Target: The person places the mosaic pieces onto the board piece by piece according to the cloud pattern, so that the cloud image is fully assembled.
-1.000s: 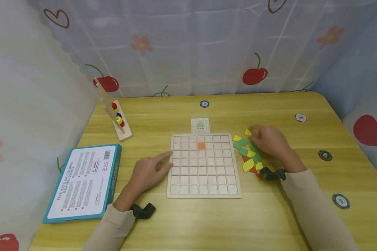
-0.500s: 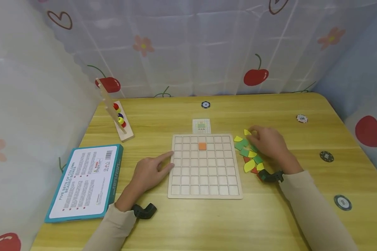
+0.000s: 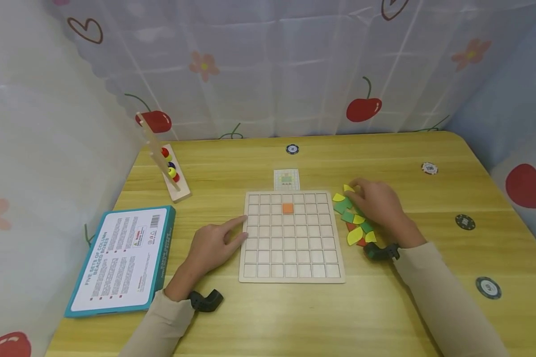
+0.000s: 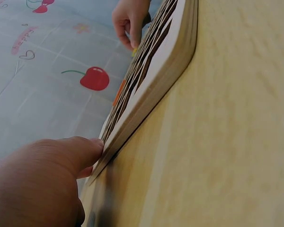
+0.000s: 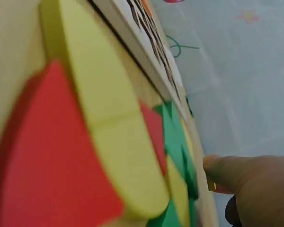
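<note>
My left hand point(image 3: 212, 247) rests at the left edge of a square wooden grid board point(image 3: 252, 279), its index finger and thumb stretched out to the rim. In the left wrist view the thumb point(image 4: 78, 152) touches the board's edge. One orange square tile point(image 3: 288, 208) sits in a cell in the board's second row. Right of the board, my right hand point(image 3: 377, 201) pinches a small yellow quarter-round tile point(image 3: 348, 188) between thumb and fingertips. Beneath and below that hand lie green tiles point(image 3: 343, 206), red triangular tiles point(image 5: 52, 170) and more yellow tiles point(image 3: 355, 236), partly overlapping.
A small pattern card point(image 3: 287, 179) lies against the board's far edge. A teal-edged box point(image 3: 120, 263) lies at the left, with a wooden bead stand point(image 3: 177, 183) behind it. Several poker chips point(image 3: 488, 287) are spread along the right and far sides of the wooden table point(image 3: 303, 322).
My right hand has shifted slightly left, and the yellow tile at its fingertips has come with it toward the other tiles. My left hand stays at the board's edge.
</note>
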A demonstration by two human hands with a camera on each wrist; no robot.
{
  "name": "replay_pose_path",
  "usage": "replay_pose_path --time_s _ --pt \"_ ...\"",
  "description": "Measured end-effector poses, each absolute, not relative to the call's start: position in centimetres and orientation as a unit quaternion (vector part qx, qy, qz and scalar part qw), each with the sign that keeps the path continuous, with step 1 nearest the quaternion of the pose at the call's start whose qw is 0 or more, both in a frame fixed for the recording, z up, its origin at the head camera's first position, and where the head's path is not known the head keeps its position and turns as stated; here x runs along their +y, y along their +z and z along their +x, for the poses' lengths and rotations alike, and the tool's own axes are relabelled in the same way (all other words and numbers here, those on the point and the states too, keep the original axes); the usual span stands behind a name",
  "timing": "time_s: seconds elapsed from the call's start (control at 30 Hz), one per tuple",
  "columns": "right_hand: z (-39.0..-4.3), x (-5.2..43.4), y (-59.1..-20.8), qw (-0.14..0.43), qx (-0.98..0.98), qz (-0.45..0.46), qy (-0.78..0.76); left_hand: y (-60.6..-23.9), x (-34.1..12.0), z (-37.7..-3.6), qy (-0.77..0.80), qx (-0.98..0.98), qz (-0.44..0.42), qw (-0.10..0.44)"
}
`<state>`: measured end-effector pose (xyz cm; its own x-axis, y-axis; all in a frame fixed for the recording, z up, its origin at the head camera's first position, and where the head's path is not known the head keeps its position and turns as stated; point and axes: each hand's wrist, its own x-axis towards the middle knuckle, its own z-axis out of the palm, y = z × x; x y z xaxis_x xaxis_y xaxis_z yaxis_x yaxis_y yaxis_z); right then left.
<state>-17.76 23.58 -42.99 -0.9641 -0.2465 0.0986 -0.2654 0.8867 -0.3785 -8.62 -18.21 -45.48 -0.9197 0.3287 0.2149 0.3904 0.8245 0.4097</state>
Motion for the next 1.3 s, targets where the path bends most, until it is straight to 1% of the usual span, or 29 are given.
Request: replay_pose_path --time_s 0.2,0.27,0.4,0.53,0.63,0.9,1.2,1.3 --pt "-17.3 22.1 -42.3 0.020 -0.963 0.136 0.233 -45.4 -18.1 -8.6 -0.229 -0.954 -0.183 0.064" --pt "-17.1 21.3 -42.1 0.024 -0.961 0.145 0.235 -45.4 -18.1 -8.6 -0.228 -0.955 -0.182 0.062" --pt "-16.3 19.2 -41.9 0.012 -0.958 0.161 0.237 -45.3 -18.1 -8.6 -0.227 -0.955 -0.181 0.061" --pt "-15.6 17.0 -42.2 -0.005 -0.953 0.174 0.247 -45.3 -18.1 -8.7 -0.226 -0.955 -0.183 0.065" --pt "-15.2 15.6 -42.7 -0.001 -0.951 0.185 0.249 -45.3 -18.1 -8.7 -0.225 -0.955 -0.184 0.066" --pt "-14.6 13.7 -44.1 0.030 -0.950 0.193 0.243 -45.5 -18.1 -8.5 -0.228 -0.954 -0.185 0.065" --pt "-14.3 13.5 -45.5 0.106 -0.941 0.207 0.247 -45.6 -18.2 -8.6 -0.228 -0.953 -0.187 0.071" --pt "-14.4 13.5 -45.8 0.119 -0.937 0.212 0.250 -45.6 -18.2 -8.7 -0.228 -0.953 -0.186 0.071"
